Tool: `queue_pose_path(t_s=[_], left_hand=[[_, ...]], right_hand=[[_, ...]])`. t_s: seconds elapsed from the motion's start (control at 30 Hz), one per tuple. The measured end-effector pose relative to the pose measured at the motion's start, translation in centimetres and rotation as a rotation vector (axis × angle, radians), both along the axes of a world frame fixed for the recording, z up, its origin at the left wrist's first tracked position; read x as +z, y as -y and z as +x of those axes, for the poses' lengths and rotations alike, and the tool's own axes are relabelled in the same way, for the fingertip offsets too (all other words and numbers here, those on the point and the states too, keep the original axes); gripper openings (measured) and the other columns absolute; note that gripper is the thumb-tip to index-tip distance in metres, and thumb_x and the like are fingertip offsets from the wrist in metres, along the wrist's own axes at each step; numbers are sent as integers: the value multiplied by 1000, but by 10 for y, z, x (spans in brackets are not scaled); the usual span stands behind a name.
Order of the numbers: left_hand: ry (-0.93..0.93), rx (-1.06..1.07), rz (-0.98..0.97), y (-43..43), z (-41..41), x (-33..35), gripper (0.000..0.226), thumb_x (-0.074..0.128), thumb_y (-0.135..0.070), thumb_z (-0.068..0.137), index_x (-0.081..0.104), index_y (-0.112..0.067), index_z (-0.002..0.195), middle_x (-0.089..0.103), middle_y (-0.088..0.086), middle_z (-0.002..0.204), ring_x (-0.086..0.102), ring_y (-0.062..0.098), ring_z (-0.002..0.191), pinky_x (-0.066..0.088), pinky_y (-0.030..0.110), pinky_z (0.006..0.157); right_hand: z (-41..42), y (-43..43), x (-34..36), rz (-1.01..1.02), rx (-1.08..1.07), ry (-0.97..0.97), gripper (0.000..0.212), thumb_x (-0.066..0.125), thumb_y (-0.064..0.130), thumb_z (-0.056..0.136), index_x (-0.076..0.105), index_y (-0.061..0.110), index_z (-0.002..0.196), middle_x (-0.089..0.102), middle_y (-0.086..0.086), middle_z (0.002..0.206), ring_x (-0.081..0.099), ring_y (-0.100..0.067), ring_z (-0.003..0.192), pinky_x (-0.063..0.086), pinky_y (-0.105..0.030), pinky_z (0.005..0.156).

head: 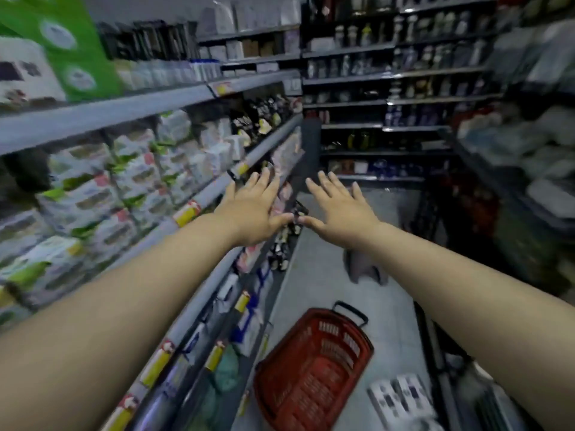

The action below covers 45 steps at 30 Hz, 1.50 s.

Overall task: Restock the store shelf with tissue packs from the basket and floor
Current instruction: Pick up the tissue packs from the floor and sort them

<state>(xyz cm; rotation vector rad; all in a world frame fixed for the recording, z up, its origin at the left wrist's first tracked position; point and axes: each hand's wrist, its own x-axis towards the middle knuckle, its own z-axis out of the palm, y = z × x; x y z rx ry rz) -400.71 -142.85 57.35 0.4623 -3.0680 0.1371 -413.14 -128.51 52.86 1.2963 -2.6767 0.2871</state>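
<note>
1. A store aisle, seen over my own outstretched bare arms: my left hand (pixel 252 209) and right hand (pixel 340 213) reach forward side by side, palms down, with only a small gap between the thumbs.
2. The grip of each hand is wide, with fingers straight and spread, and holds nothing.
3. My left hand hangs in front of the rail of the grey metal store shelf (pixel 270 143) on my left; I cannot tell whether it touches the rail.
4. White-and-green tissue packs (pixel 90 197) fill that shelf in close stacks, blurred, above a rail dotted with yellow price tags (pixel 186 213).
5. A red plastic basket (pixel 311 371) with a black handle stands on the pale grey floor (pixel 326 275) below my hands, just beside the foot of the shelf, and its slotted bottom shows.
6. A white pack with dark print (pixel 399 398) lies on the floor to the right of the basket and apart from it, under my right forearm in the frame; it is too blurred to read.
7. Dark back shelves (pixel 348 78) of bottles and jars close the aisle beyond my fingertips.
</note>
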Motion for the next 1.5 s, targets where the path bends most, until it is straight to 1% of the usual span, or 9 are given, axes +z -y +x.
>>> queue_pose_path(t_s=[0.2, 0.4, 0.77, 0.93, 1.07, 1.2, 1.33, 1.43, 1.5], left_hand=[[160, -211, 31, -65, -54, -93, 83, 29, -65, 94, -10, -23, 154, -20, 1, 161, -12, 19, 149, -4, 50, 118], [340, -460, 64, -127, -65, -189, 82, 30, -63, 95, -12, -23, 154, -22, 1, 160, -14, 19, 149, -8, 50, 117], [719, -800, 112, -241, 0, -414, 83, 25, -66, 94, -16, -25, 153, -24, 2, 159, -17, 20, 148, -8, 49, 117], [855, -892, 111, -292, 40, -524, 82, 24, -65, 95, -14, -22, 153, -22, 4, 160, -14, 22, 149, -5, 50, 117], [906, -971, 88, -324, 60, -620, 83, 25, -65, 94, -9, -19, 154, -16, 8, 161, -9, 25, 149, -1, 53, 117], [956, -962, 123, -346, 80, -721, 85, 29, -63, 94, -10, -17, 154, -14, 7, 162, -7, 25, 150, 1, 53, 117], [1030, -819, 316, -359, 109, -827, 93, 46, -57, 93, -14, -17, 153, -12, 5, 162, -4, 25, 150, 6, 49, 119], [1057, -655, 432, -359, 129, -904, 93, 50, -48, 95, -15, -16, 153, -10, 3, 163, -1, 23, 150, 11, 46, 121], [1042, -565, 481, -357, 137, -946, 87, 49, -42, 97, -11, -15, 153, -5, 3, 163, 4, 24, 150, 14, 45, 120]], right_hand=[[-5, -104, -95, 62, -278, 155, 85, 30, 70, 91, -4, 26, 155, -11, -4, 163, -13, -20, 150, -4, -52, 118], [40, -180, -196, 121, -545, 349, 86, 28, 71, 91, -4, 24, 156, -10, -6, 163, -14, -21, 149, -5, -52, 118], [204, -293, -397, 156, -964, 732, 85, 27, 70, 92, -7, 25, 155, -11, -6, 163, -13, -21, 150, -5, -52, 118], [271, -330, -498, 138, -1080, 883, 84, 30, 68, 92, -2, 22, 155, -6, -7, 163, -9, -23, 150, -2, -52, 118], [310, -352, -583, 201, -1126, 989, 85, 30, 68, 92, -3, 23, 155, -6, -7, 163, -8, -23, 150, -3, -52, 118], [340, -361, -676, 191, -1166, 1051, 86, 34, 68, 92, -3, 23, 155, -5, -7, 164, -6, -24, 150, 0, -51, 120], [372, -364, -778, 140, -1229, 1123, 99, 54, 64, 86, -3, 21, 155, -2, -8, 163, -2, -26, 150, 8, -47, 121], [389, -365, -850, 14, -1299, 1188, 112, 73, 47, 80, -4, 16, 155, 4, -10, 163, 7, -29, 149, 17, -42, 120], [394, -365, -890, -105, -1366, 1237, 113, 81, 30, 76, 1, 11, 155, 13, -13, 160, 19, -32, 146, 25, -39, 117]])
